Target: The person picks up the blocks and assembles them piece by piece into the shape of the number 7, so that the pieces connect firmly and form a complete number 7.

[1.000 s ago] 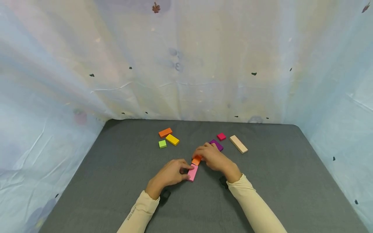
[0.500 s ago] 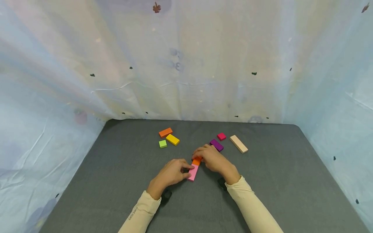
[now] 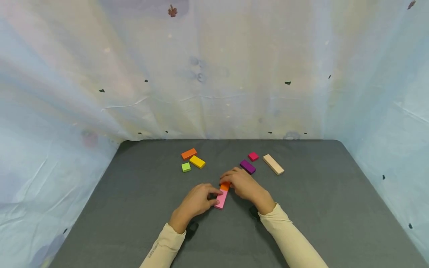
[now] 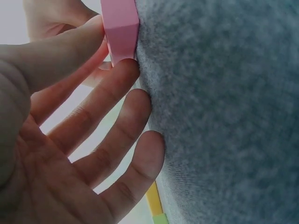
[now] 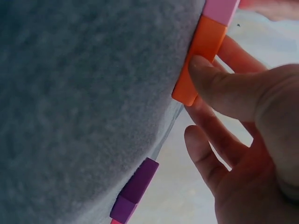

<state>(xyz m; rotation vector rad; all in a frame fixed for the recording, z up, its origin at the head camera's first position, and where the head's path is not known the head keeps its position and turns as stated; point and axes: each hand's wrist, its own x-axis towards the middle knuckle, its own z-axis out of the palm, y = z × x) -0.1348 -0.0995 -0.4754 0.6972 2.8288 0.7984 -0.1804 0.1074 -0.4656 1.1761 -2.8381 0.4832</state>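
A pink block (image 3: 221,199) and an orange block (image 3: 225,185) lie end to end on the grey table, forming one slanting row. My left hand (image 3: 197,201) pinches the pink block between thumb and index finger; its other fingers spread over the cloth in the left wrist view. On the orange block's far end is my right hand (image 3: 244,184), its thumb pressed to the side facing the right wrist view and fingers behind. The join between the pink block (image 5: 220,10) and the orange block (image 5: 198,58) shows no gap there. Fingers partly hide the orange block in the head view.
Back left lie a second orange block (image 3: 189,154), a yellow block (image 3: 197,162) and a small green block (image 3: 186,167). Behind the right hand are a purple block (image 3: 247,166), a small red block (image 3: 253,156) and a long beige block (image 3: 273,164). A patterned curtain (image 3: 214,74) surrounds the table.
The orange and pink blocks, slightly out of line with a thin seam a second ago, now sit flush in a straight row. Both hands keep their hold; the head view has shifted slightly.
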